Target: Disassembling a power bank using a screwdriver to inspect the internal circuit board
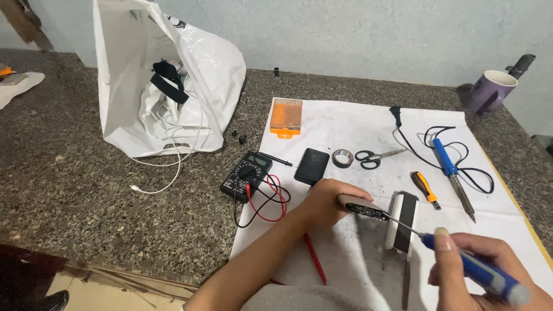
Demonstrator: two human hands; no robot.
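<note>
Our left hand (pixel 325 201) grips small gadget (pixel 362 207). Our right hand (pixel 484 270) clasps blue screwdriver (pixel 461 262), tip touching gadget, above white sheet (pixel 345 126).

Head camera, looking down, close over granite worktop (pixel 86 190).

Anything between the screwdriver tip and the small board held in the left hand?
Nothing visible. The right hand holds the blue screwdriver, and its shaft runs bare to the edge of the small circuit board gripped in the left hand. The white power bank shell lies under the shaft, on the paper, not between them.
</note>
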